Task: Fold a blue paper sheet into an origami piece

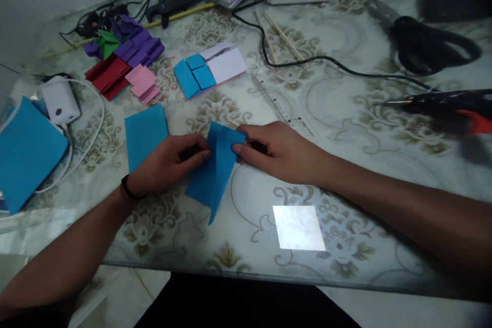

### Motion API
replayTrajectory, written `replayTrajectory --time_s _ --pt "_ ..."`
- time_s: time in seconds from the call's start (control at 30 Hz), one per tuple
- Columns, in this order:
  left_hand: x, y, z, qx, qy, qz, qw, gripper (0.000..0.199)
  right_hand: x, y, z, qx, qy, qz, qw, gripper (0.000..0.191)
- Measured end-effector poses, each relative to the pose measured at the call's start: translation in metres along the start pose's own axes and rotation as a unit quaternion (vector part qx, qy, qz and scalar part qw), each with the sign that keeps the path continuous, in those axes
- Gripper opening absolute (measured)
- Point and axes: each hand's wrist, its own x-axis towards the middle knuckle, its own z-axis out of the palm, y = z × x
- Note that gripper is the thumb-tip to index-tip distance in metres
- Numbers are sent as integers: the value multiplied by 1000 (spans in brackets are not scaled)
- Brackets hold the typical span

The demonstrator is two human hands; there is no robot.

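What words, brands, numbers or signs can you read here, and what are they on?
None can be read for certain.
Clear ruler: tiny print and scale marks, too small and blurred to read.
White adapter: a dark round mark, no legible lettering.
Blue paper between left hand and right hand: no writing visible.

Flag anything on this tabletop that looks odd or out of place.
One thing: a glaring white patch on the patterned tabletop, below the right hand in the picture. It is sharp-edged like a sheet of paper, but is probably just reflected light. Nothing looks spilled or plainly damaged.
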Motion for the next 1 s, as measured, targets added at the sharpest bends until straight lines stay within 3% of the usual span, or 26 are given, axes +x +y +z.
replayTrajectory --time_s 1.0 --pt "0 1 0 -4 -3 -14 1000 27 0 -1 -1 -8 -1 13 1000 29"
